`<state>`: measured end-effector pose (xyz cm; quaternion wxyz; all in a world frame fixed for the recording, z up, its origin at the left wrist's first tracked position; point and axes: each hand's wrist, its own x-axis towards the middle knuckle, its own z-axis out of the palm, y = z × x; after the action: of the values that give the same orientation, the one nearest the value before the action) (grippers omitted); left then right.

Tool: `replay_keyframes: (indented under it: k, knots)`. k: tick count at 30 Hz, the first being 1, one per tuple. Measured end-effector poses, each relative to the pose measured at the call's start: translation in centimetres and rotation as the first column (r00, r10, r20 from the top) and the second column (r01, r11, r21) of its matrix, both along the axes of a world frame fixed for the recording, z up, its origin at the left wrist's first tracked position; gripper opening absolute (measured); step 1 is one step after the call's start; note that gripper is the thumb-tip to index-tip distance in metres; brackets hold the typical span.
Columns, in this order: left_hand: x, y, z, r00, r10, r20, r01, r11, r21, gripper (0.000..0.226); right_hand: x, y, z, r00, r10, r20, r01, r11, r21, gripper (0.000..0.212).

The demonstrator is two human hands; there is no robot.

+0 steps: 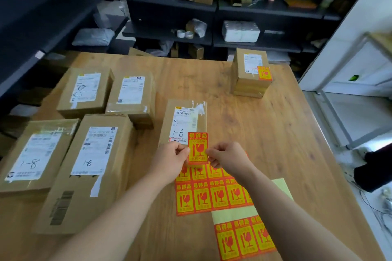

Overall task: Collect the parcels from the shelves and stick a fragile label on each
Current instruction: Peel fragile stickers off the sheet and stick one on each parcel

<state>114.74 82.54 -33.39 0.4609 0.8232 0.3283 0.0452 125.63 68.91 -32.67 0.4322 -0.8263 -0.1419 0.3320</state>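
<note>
A red and yellow fragile label is pinched by its two side edges, between my left hand and my right hand. It hangs over the near end of a flat brown parcel marked "1-6" in the middle of the wooden table. Below my hands lie two sheets of the same labels. Several brown parcels with white shipping slips lie at the left. At the far right a stack of parcels bears a fragile label.
Dark shelving runs along the back and left, holding bags, boxes, tape rolls and a white pack. A metal frame and a white wall stand to the right of the table. A dark object and cables lie on the floor at right.
</note>
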Motion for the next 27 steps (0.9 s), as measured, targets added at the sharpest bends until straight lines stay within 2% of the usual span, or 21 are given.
replay_keyframes:
  k: [6, 13, 22, 27]
  knots:
    - [2.6, 2.4, -0.3, 0.983, -0.077, -0.167, 0.11, 0.975, 0.192, 0.035, 0.1, 2.1, -0.6, 0.992, -0.116, 0.052, 0.12, 0.989, -0.082, 0.027]
    - [4.0, 3.2, -0.8, 0.946, -0.141, -0.293, 0.253, 0.887, 0.388, 0.029, 0.5, 3.1, -1.6, 0.986, -0.077, 0.145, 0.1, 0.982, -0.159, 0.033]
    - [4.0, 3.2, -1.2, 0.928, -0.192, -0.319, 0.322, 0.843, 0.431, 0.029, 0.5, 3.0, -2.1, 0.989, -0.102, 0.108, 0.118, 0.98, -0.16, 0.032]
    - [4.0, 3.0, -1.3, 0.924, -0.199, -0.328, 0.337, 0.829, 0.446, 0.028, 0.4, 3.0, -2.2, 0.984, -0.101, 0.15, 0.128, 0.975, -0.181, 0.029]
